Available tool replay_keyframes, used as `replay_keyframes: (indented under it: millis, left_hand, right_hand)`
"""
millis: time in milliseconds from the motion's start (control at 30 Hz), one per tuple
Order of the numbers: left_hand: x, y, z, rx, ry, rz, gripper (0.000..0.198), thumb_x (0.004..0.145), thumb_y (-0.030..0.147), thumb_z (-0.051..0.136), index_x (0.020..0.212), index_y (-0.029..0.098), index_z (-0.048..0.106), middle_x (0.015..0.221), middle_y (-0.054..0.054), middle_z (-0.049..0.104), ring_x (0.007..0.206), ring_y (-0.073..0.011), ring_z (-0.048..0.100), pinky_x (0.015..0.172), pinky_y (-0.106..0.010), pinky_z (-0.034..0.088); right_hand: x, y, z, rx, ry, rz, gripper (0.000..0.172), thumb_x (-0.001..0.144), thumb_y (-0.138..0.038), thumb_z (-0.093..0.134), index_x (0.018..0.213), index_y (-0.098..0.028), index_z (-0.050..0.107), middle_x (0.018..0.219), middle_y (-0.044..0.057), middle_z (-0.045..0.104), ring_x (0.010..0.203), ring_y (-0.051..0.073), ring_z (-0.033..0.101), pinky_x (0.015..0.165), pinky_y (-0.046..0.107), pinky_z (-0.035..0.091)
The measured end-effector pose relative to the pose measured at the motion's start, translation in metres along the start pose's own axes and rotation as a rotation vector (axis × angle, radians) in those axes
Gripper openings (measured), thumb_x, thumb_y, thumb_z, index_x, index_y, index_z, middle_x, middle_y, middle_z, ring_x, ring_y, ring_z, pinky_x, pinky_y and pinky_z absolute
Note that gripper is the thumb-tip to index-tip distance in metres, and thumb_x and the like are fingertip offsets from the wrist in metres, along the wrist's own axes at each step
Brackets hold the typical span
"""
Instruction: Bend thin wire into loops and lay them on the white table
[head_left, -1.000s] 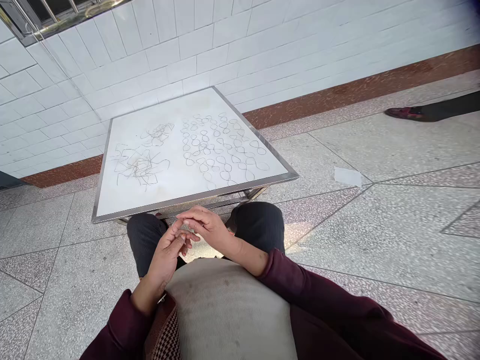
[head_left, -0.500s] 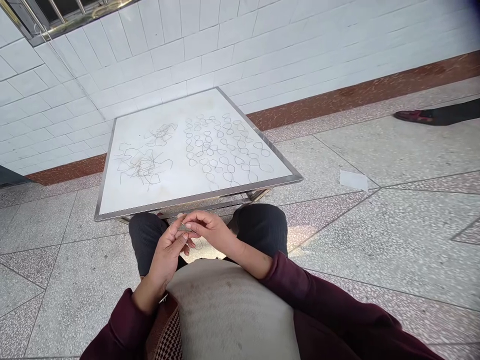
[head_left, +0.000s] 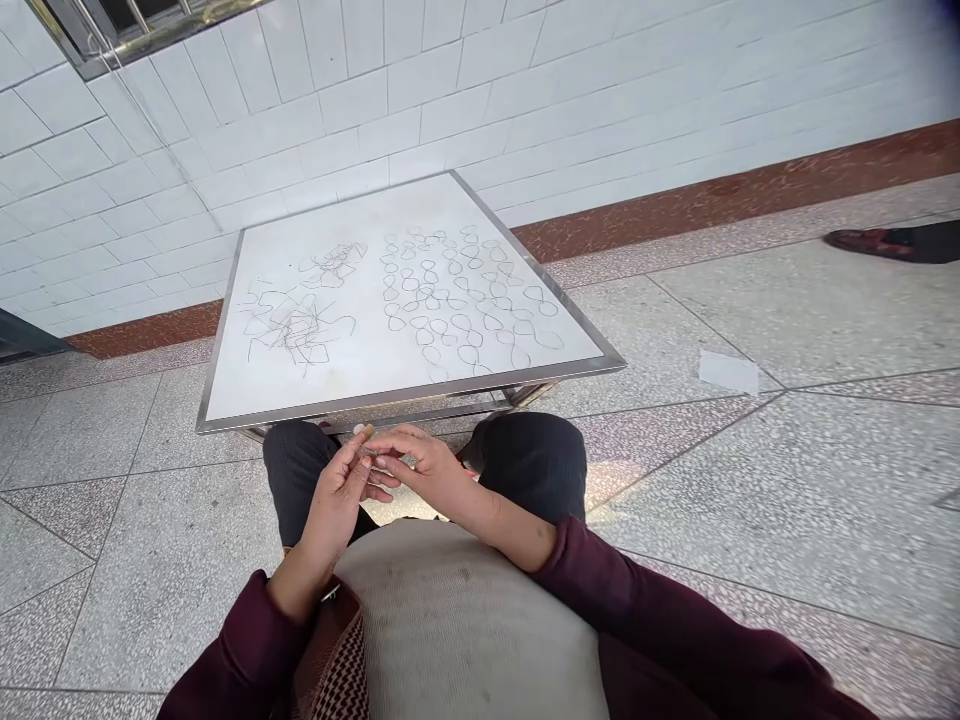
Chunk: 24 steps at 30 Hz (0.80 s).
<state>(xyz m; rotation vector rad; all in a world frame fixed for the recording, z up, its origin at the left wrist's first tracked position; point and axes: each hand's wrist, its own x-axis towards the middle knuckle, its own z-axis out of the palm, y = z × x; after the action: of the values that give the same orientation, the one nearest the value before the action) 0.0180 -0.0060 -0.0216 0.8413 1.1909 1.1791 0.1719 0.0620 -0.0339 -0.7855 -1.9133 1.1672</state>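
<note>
Above my lap, just in front of the near table edge, my two hands meet fingertip to fingertip. The thumb and fingers of my left hand [head_left: 339,500] pinch something small and thin that looks like a piece of wire, mostly hidden by the fingers. From the right, my right hand [head_left: 435,475] reaches over with thumb and forefinger closed at the same spot. On the white table [head_left: 360,205] lie loose bent wires [head_left: 296,325] in a tangle at left, and several wire loops [head_left: 470,340], many shaped like a figure eight, spread out at right.
The table's metal rim [head_left: 412,392] runs close before my knees. A tiled wall [head_left: 300,130] stands behind it. On the floor to the right lies a white paper piece [head_left: 729,372]. Another person's shoe [head_left: 862,243] shows at the far right.
My right fingers have shifted slightly over the left fingertips. The small grey piece and hanging wire loop seen between the hands before are now largely covered. The whole view has moved a little.
</note>
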Motion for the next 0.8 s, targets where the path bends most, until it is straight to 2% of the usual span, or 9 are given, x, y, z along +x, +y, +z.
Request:
replay_keyframes:
  millis: [133, 200, 267, 400, 533, 800]
  left_hand:
    - [0.0, 0.0, -0.002, 0.09, 0.045, 0.017, 0.055, 0.094, 0.049, 0.055, 0.141, 0.021, 0.053, 0.115, -0.012, 0.065, 0.09, -0.0197, 0.066, 0.065, -0.029, 0.059]
    - [0.0, 0.0, -0.004, 0.15, 0.084, 0.051, 0.052, 0.094, 0.05, 0.055, 0.138, 0.022, 0.057, 0.127, -0.013, 0.061, 0.091, -0.0189, 0.064, 0.063, -0.027, 0.058]
    - [0.001, -0.001, -0.005, 0.205, 0.111, 0.095, 0.048, 0.093, 0.048, 0.058, 0.134, 0.023, 0.061, 0.13, -0.012, 0.06, 0.088, -0.0167, 0.061, 0.063, -0.025, 0.056]
    - [0.002, -0.002, -0.007, 0.207, 0.146, 0.142, 0.042, 0.093, 0.045, 0.06, 0.127, 0.022, 0.067, 0.109, -0.008, 0.068, 0.074, -0.012, 0.055, 0.06, -0.023, 0.05]
    - [0.001, 0.0, -0.008, 0.149, 0.146, 0.101, 0.042, 0.091, 0.043, 0.062, 0.126, 0.019, 0.068, 0.083, -0.004, 0.065, 0.069, -0.0121, 0.054, 0.058, -0.023, 0.047]
    - [0.003, 0.007, -0.015, 0.107, 0.073, 0.014, 0.04, 0.088, 0.04, 0.066, 0.12, 0.017, 0.072, 0.075, -0.003, 0.063, 0.067, -0.0134, 0.057, 0.061, -0.025, 0.05]
  right_hand:
    - [-0.001, -0.005, 0.001, -0.028, 0.003, -0.004, 0.024, 0.09, -0.011, 0.056, 0.102, -0.024, 0.072, 0.088, 0.003, 0.07, 0.086, 0.017, 0.063, 0.077, 0.03, 0.05]
    - [-0.001, -0.007, 0.002, 0.003, 0.01, 0.022, 0.019, 0.088, -0.012, 0.058, 0.097, -0.023, 0.071, 0.086, 0.002, 0.071, 0.08, 0.016, 0.063, 0.072, 0.028, 0.05]
    - [-0.001, -0.007, 0.004, 0.027, 0.02, 0.041, 0.013, 0.086, -0.011, 0.059, 0.088, -0.021, 0.068, 0.079, 0.001, 0.069, 0.073, 0.015, 0.061, 0.067, 0.026, 0.048]
    - [-0.001, -0.004, 0.005, 0.015, 0.019, 0.036, 0.014, 0.084, -0.009, 0.06, 0.08, -0.021, 0.067, 0.075, 0.0, 0.067, 0.072, 0.014, 0.059, 0.066, 0.025, 0.045]
    - [-0.002, -0.002, 0.004, 0.036, 0.002, 0.042, 0.012, 0.087, -0.014, 0.061, 0.082, -0.021, 0.069, 0.077, 0.001, 0.068, 0.072, 0.015, 0.06, 0.066, 0.026, 0.045]
    - [-0.003, 0.0, 0.0, -0.102, -0.081, -0.114, 0.019, 0.097, -0.026, 0.054, 0.086, -0.023, 0.069, 0.08, 0.004, 0.068, 0.076, 0.017, 0.062, 0.071, 0.03, 0.048]
